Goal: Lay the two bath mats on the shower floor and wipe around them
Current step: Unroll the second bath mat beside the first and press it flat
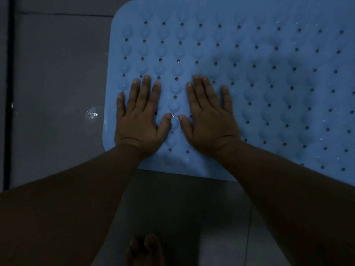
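One pale blue rubber bath mat (240,77), dimpled and pierced with small holes, lies flat on the grey tiled shower floor (57,83), its rounded near-left corner under you. Your left hand (140,120) and right hand (209,120) rest on it side by side, palms down, fingers straight and spread, gripping nothing. The mat's long axis seems to run away to your right, so your right hand is nearer the unpressed stretch. Only this mat shows; your bare toes (146,248) sit below.

No text, label, brand, number or sign can be read anywhere, neither on the blue bath mat (249,73) nor the floor tiles (57,73).
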